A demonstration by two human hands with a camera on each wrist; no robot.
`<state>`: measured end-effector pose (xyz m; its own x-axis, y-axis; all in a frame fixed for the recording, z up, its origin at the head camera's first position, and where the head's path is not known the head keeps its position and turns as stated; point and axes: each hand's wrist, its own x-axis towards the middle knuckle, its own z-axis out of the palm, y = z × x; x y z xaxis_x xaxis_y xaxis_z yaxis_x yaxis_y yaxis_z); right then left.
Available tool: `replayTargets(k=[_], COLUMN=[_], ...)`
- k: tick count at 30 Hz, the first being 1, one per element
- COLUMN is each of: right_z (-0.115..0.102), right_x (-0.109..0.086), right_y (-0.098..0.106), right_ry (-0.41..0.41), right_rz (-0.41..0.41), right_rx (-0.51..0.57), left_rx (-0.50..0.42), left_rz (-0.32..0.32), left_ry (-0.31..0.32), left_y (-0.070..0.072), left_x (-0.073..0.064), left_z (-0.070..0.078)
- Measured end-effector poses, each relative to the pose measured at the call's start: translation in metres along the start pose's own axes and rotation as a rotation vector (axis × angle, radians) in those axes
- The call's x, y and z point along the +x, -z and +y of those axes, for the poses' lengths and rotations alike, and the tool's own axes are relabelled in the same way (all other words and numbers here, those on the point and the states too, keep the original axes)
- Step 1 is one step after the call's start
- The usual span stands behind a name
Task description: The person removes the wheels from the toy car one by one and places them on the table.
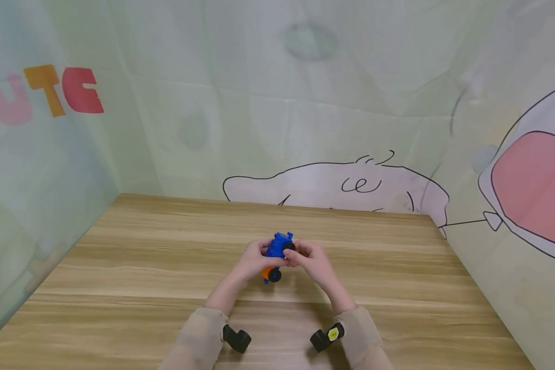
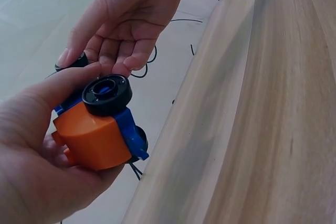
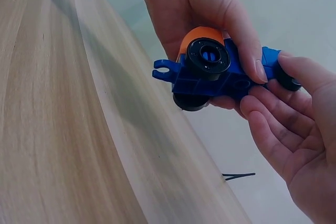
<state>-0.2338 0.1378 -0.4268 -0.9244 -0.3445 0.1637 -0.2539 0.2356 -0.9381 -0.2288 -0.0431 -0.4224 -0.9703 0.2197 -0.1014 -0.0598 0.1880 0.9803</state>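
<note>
A blue toy car (image 1: 275,248) with an orange part (image 2: 94,137) and black wheels (image 3: 197,69) is held above the table. My left hand (image 1: 250,263) grips its body, thumb on one side and fingers on the other. At the car's far end, my right hand (image 1: 315,263) pinches a black wheel (image 1: 289,246) with the thumb on its face. The other right fingers (image 3: 286,121) are loosely bent below the car. A blue forked hitch (image 3: 164,70) sticks out of the near end. In the left wrist view, the thumb and wheels partly hide the blue body.
Under the hands lies a wood-grain table (image 1: 166,246). Printed cloth walls (image 1: 176,128) stand along its back and both sides. Each forearm wears a beige band with a small black camera, the left camera (image 1: 237,339) and the right camera (image 1: 321,339) being close above the table.
</note>
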Motion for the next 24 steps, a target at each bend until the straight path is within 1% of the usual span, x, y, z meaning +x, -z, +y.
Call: replayTargets(k=[4, 7, 10, 16, 20, 24], right_z=[-0.0009, -0.0005, -0.0001, -0.0041, -0.0058, -0.0054], right_x=[-0.0002, -0.0002, 0.0000, -0.0018, -0.0018, -0.0016], right_y=[0.0002, -0.0001, -0.0006, -0.0002, 0.0001, -0.0003], right_ry=[0.001, 0.005, 0.011, 0.018, 0.011, 0.019], right_rz=[-0.005, -0.001, 0.014, 0.058, 0.071, 0.080], right_rx=[-0.003, -0.004, -0.001, 0.009, 0.012, 0.040], left_rx=[0.005, 0.005, -0.006, -0.018, -0.010, 0.001], left_rz=[-0.003, -0.022, -0.061, -0.170, -0.190, -0.205], left_ry=[-0.005, -0.015, -0.036, -0.079, -0.076, -0.079], left_y=[0.0008, 0.0018, 0.0028, 0.0031, 0.0035, 0.0038], left_x=[0.0000, 0.0005, 0.0014, 0.0026, 0.0017, 0.0020], left_z=[-0.0003, -0.0010, -0.0015, -0.0027, -0.0025, -0.0026])
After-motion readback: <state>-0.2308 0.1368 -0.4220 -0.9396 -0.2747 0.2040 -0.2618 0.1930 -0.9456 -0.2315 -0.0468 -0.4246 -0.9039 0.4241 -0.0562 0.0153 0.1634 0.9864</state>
